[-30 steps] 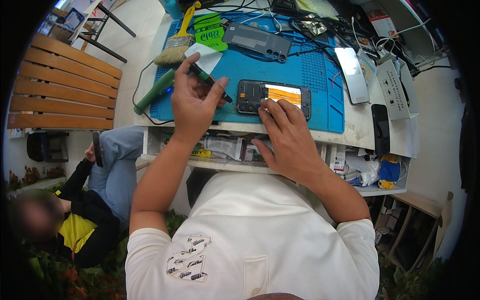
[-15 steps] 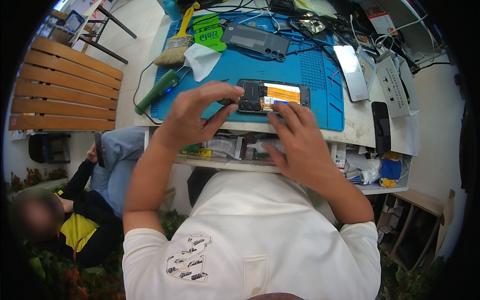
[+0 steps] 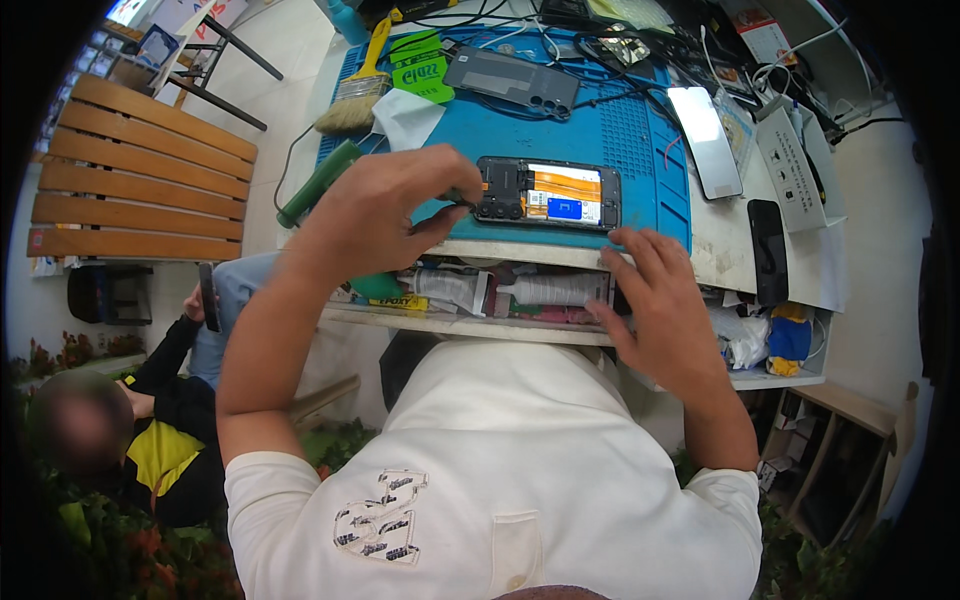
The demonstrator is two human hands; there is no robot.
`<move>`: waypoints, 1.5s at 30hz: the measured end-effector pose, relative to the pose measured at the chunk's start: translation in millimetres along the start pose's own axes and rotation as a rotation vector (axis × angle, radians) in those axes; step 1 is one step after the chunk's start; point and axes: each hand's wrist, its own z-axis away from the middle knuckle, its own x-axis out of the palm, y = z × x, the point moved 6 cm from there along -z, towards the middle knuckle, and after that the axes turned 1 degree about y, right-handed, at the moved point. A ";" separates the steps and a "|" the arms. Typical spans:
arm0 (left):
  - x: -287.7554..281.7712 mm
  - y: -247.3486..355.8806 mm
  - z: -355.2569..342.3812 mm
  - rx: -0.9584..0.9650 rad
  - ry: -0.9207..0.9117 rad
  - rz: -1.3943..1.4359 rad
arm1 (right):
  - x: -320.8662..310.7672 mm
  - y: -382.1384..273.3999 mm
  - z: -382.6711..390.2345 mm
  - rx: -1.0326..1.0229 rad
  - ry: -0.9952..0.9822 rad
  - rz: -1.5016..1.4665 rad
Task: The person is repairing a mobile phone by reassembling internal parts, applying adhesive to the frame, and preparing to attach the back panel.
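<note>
An opened smartphone lies on a blue work mat, its orange flex cables, battery and black camera block showing. My left hand is at the phone's left end, thumb and fingers closed in a pinch. A small dark thing shows between the fingertips, too little of it to name. My right hand rests by the mat's front edge, below the phone's right corner. Its fingers are apart and hold nothing. Behind my left hand lies a green-handled tool with a cord, partly hidden.
A brush, a white cloth, a green card and a grey phone back cover lie beyond the phone. Two phones lie right. Below is an open drawer with tubes. Someone sits at left.
My right hand has moved right and nearer me, off the phone's lower edge, uncovering the blue battery label. My left hand stays pinched at the phone's left end.
</note>
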 end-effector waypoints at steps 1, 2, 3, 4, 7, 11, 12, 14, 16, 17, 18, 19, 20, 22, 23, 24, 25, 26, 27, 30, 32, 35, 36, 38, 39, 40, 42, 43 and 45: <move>-3.7 0.4 -5.5 -0.117 -0.065 -0.030 | 0.8 -2.1 0.6 -0.008 -0.020 -0.029; -9.7 5.7 -9.2 -0.237 -0.127 -0.064 | 2.9 -6.6 1.7 -0.042 -0.017 -0.037; -11.7 6.0 -10.0 -0.356 -0.189 -0.099 | 7.2 -12.0 3.2 -0.075 -0.014 -0.045; -11.7 9.2 -14.7 -0.283 -0.194 -0.079 | 10.9 -17.4 4.4 -0.108 -0.011 -0.052; -11.9 11.0 -23.5 -0.193 -0.200 -0.121 | 18.5 -29.9 3.9 -0.164 -0.035 -0.113; -9.5 18.5 -34.8 -0.214 -0.261 -0.145 | 21.7 -29.8 8.7 -0.158 -0.003 -0.161; -6.9 23.3 -39.6 -0.158 -0.288 -0.072 | 22.3 -28.2 8.9 -0.153 -0.001 -0.165; -5.1 13.2 -31.1 -0.327 -0.239 -0.156 | 21.9 -25.3 9.4 -0.166 0.050 -0.167; -1.8 14.0 -34.1 -0.322 -0.223 -0.122 | 21.2 -20.3 13.9 -0.145 0.111 -0.200; -4.4 20.2 -38.8 -0.241 -0.231 -0.054 | 22.5 -19.3 14.6 -0.148 0.146 -0.224; -3.1 21.0 -41.3 -0.253 -0.248 -0.056 | 23.0 -15.3 16.8 -0.127 0.189 -0.246; -1.0 22.6 -45.7 -0.261 -0.265 -0.057 | 22.3 -9.9 21.5 -0.100 0.211 -0.240; -0.8 18.6 -43.5 -0.371 -0.285 -0.136 | 22.1 -6.4 24.2 -0.088 0.229 -0.239; -0.7 11.0 -39.1 -0.414 -0.309 -0.217 | 18.3 0.8 28.9 -0.058 0.268 -0.251; 0.6 15.6 -41.6 -0.340 -0.356 -0.187 | 15.6 4.4 31.6 -0.041 0.287 -0.263; 0.1 21.6 -45.5 -0.267 -0.403 -0.157 | 12.7 8.4 34.6 -0.025 0.305 -0.275; 1.8 26.5 -48.3 -0.194 -0.450 -0.126 | 8.1 14.4 37.5 -0.001 0.337 -0.241; 1.5 27.8 -48.8 -0.180 -0.434 -0.102 | 2.3 21.4 39.8 0.019 0.366 -0.208; 1.8 28.8 -49.1 -0.166 -0.419 -0.078 | -2.8 28.9 42.6 0.038 0.395 -0.175; 0.8 16.8 -43.3 -0.370 -0.222 0.060 | -13.2 55.5 53.5 0.155 0.466 -0.095; 7.1 0.4 -27.6 -0.517 -0.031 0.242 | -12.2 69.0 61.0 0.209 0.504 -0.067; 25.9 -38.8 11.5 -0.592 0.152 0.494 | -7.3 81.8 68.8 0.251 0.538 -0.067; 34.2 -51.0 25.3 -0.592 0.136 0.498 | -5.5 85.5 70.4 0.259 0.547 -0.073; 39.9 -56.2 28.0 -0.572 0.120 0.473 | -1.5 87.4 71.1 0.256 0.606 -0.079; 39.7 -51.7 18.0 -0.535 0.181 0.543 | 0.0 87.9 72.3 0.255 0.634 -0.083; 43.4 -46.5 4.9 -0.497 0.241 0.613 | 0.7 90.8 74.1 0.265 0.648 -0.086; 58.7 -9.4 -38.7 -0.418 0.341 0.721 | 2.6 94.3 72.6 0.257 0.665 -0.096; 73.9 10.0 -65.3 -0.366 0.369 0.763 | 3.3 95.2 72.3 0.254 0.666 -0.100; 114.3 29.8 -103.7 -0.153 0.309 0.769 | 3.2 96.9 72.0 0.250 0.669 -0.107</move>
